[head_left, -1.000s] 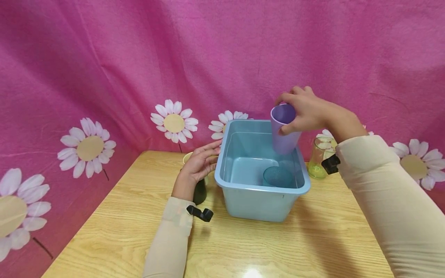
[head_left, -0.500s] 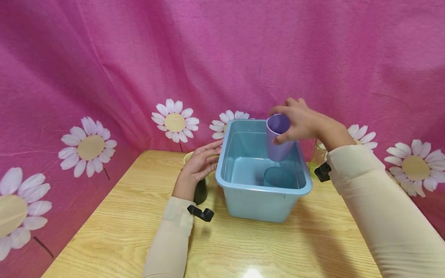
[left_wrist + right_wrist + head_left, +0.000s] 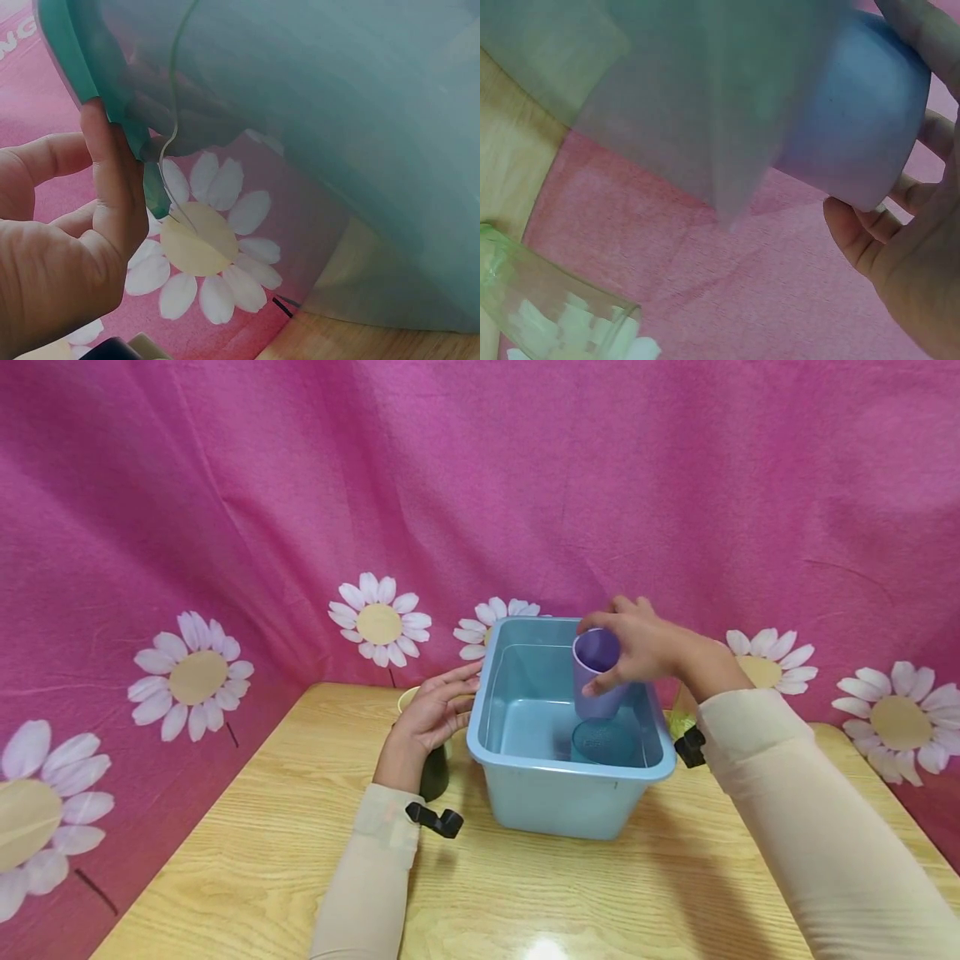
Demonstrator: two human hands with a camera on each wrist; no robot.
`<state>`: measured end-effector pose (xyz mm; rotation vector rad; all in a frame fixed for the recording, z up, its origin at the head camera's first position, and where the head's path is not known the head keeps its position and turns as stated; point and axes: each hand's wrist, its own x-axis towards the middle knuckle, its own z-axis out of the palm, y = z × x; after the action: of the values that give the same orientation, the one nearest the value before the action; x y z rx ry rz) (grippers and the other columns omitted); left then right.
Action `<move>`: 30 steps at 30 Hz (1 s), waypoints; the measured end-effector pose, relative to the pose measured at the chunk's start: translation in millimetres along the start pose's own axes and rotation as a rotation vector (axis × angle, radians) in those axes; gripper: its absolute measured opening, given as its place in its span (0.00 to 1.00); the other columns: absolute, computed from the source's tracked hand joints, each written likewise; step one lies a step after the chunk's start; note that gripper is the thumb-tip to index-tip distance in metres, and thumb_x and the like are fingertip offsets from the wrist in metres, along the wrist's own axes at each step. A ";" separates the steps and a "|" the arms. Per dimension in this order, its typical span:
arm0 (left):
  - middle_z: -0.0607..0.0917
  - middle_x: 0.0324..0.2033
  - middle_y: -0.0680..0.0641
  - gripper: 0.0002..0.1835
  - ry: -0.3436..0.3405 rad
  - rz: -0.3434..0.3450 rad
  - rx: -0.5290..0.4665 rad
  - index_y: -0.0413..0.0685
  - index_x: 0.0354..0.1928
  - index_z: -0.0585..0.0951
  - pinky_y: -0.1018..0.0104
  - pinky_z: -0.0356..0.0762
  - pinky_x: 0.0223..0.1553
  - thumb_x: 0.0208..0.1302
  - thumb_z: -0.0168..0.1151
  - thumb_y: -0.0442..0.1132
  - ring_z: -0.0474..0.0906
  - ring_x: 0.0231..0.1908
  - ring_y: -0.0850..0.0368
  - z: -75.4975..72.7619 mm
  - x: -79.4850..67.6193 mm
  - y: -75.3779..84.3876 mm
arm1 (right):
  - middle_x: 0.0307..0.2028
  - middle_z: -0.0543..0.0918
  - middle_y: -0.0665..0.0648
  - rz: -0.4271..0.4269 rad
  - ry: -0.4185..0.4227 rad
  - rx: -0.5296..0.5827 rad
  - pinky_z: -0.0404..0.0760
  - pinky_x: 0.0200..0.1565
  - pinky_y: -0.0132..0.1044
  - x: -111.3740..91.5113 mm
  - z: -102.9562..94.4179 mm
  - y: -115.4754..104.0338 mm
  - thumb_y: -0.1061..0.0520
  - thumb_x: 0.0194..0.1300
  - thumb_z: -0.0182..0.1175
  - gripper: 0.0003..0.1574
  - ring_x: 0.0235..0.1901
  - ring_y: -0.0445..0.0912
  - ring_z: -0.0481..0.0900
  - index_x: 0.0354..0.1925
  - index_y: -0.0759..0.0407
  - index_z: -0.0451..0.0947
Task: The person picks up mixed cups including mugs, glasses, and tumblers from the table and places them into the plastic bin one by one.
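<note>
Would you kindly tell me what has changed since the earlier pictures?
The right hand has brought the purple cup down and slightly left, lower into the blue tub, its grip unbroken. The left hand stays against the tub; the teal container remains inside.

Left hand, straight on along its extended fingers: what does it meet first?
The light-blue rectangular plastic tub, at the rim. The left hand appears to be touching it there, though exact depth is hard to judge.

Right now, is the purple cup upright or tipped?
The purple cup is roughly upright: in the head view its mouth faces up, with the right hand gripping its sides.
</note>
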<state>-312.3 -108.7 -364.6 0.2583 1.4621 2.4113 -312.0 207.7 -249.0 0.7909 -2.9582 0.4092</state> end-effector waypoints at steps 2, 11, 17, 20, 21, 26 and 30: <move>0.83 0.54 0.44 0.25 -0.001 0.003 0.002 0.42 0.72 0.73 0.63 0.86 0.39 0.76 0.55 0.30 0.84 0.40 0.54 -0.6 0.4 -0.2 | 0.56 0.69 0.63 0.006 -0.009 -0.003 0.80 0.47 0.59 0.6 3.5 1.5 0.35 0.40 0.83 0.56 0.55 0.59 0.61 0.66 0.49 0.75; 0.84 0.52 0.46 0.25 -0.005 0.006 0.004 0.42 0.72 0.73 0.63 0.86 0.40 0.75 0.55 0.30 0.84 0.39 0.54 -1.8 0.8 -0.7 | 0.59 0.69 0.63 0.008 -0.047 -0.006 0.81 0.48 0.59 -0.2 18.6 7.5 0.33 0.38 0.84 0.58 0.57 0.59 0.61 0.66 0.47 0.75; 0.84 0.52 0.46 0.25 -0.004 0.003 0.016 0.44 0.72 0.73 0.62 0.86 0.42 0.76 0.55 0.31 0.84 0.41 0.54 -1.2 -0.9 0.0 | 0.61 0.68 0.64 -0.014 -0.070 -0.022 0.81 0.49 0.61 0.3 26.7 10.1 0.34 0.37 0.84 0.58 0.60 0.61 0.60 0.66 0.49 0.76; 0.84 0.53 0.47 0.24 0.002 -0.001 0.019 0.45 0.72 0.74 0.62 0.86 0.42 0.76 0.55 0.32 0.84 0.41 0.53 -1.4 -1.7 0.0 | 0.61 0.69 0.64 -0.016 -0.081 -0.026 0.82 0.50 0.61 0.0 30.3 10.2 0.33 0.37 0.84 0.59 0.61 0.62 0.60 0.66 0.49 0.75; 0.84 0.53 0.47 0.24 0.002 -0.002 0.020 0.45 0.72 0.74 0.62 0.86 0.42 0.76 0.55 0.32 0.84 0.41 0.53 -1.5 -1.9 0.1 | 0.60 0.69 0.64 -0.015 -0.083 -0.029 0.82 0.50 0.61 0.0 31.4 10.4 0.33 0.37 0.84 0.59 0.61 0.62 0.60 0.66 0.49 0.75; 0.84 0.52 0.46 0.24 -0.008 0.003 0.018 0.45 0.72 0.73 0.63 0.86 0.42 0.76 0.55 0.32 0.84 0.41 0.54 -1.6 -2.7 0.4 | 0.60 0.70 0.63 -0.015 -0.092 -0.054 0.82 0.50 0.60 -0.6 35.5 11.6 0.31 0.36 0.83 0.60 0.62 0.61 0.60 0.66 0.48 0.76; 0.84 0.52 0.46 0.25 -0.018 0.008 0.018 0.44 0.72 0.73 0.63 0.86 0.41 0.76 0.55 0.31 0.84 0.41 0.54 -2.1 -2.2 0.4 | 0.58 0.71 0.62 -0.039 -0.094 -0.085 0.82 0.49 0.59 0.1 39.1 13.7 0.30 0.35 0.83 0.60 0.60 0.60 0.62 0.65 0.47 0.76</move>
<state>-311.0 -111.4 -365.2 0.2895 1.4783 2.3968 -318.2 208.7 -289.9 0.8803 -3.0170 0.2480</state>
